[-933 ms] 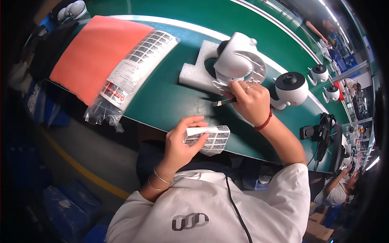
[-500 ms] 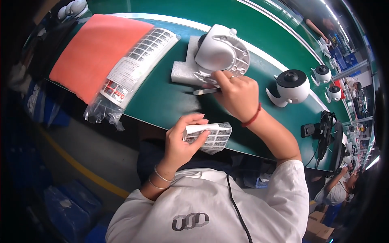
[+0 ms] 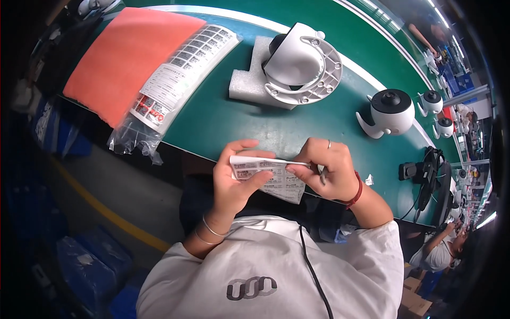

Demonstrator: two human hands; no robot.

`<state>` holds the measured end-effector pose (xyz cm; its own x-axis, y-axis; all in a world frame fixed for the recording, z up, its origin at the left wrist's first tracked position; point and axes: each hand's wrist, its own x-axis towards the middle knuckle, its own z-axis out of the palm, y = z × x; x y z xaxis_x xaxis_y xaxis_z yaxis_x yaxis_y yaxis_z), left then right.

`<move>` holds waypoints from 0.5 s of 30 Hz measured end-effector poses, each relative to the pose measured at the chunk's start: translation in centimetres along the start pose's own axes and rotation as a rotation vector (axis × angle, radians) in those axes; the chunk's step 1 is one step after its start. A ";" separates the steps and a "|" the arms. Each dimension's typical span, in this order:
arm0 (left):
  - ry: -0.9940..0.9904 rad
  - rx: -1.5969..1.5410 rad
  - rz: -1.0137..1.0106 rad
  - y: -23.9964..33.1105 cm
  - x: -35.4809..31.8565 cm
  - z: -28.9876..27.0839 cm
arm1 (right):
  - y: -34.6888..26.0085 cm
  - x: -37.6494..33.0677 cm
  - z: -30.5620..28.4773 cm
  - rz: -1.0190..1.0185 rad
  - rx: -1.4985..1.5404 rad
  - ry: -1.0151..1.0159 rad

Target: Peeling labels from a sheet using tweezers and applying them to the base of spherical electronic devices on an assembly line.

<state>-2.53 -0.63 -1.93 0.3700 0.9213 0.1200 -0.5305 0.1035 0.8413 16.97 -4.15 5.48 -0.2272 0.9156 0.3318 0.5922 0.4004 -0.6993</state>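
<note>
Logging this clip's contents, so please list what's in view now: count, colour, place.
Worktable: 1, green, centre
Folded label sheet: 1, white-grey, near edge
Slim tool: 1, greyish, mostly hidden, right of label sheet
Foam block: 1, white, centre
Ring-based housing: 1, white, on foam block
Ball-shaped devices: 3, white-and-black, right
Foam sheet: 1, orange, left
Bag of printed sheets: 1, clear, right of foam sheet
Cable cluster: 1, black, right
Scrap: 1, white, right
Cardboard boxes: count unclear, brown, lower right
Bags or bins: several, blue, lower left
Co-workers: at least 2, one white top, right
T-shirt: 1, white, bottom
Left hand: 1, silvery bangles, gripping sheet's left end
Right hand: 1, red wristband, pinching sheet's right end
</note>
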 end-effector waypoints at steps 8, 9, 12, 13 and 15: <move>0.089 0.144 0.028 0.0 0.1 0.0 | 0.0 0.0 0.0 0.213 0.204 0.010; 0.085 0.155 0.034 0.0 0.1 -0.1 | 0.0 -0.1 -0.1 0.206 0.206 0.043; 0.071 0.227 0.049 -0.1 -0.1 -0.5 | -0.1 -0.5 -0.3 0.207 0.175 0.011; 0.064 0.273 0.086 -0.1 -0.1 -0.6 | -0.2 -0.5 -0.3 0.215 0.154 -0.017; 0.053 0.317 0.120 -0.1 -0.1 -0.7 | -0.2 -0.6 -0.1 0.218 0.143 -0.004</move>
<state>-3.09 -0.45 -2.42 0.2744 0.9390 0.2073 -0.3013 -0.1208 0.9459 17.06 -4.80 5.53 -0.1096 0.9808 0.1612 0.5123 0.1948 -0.8364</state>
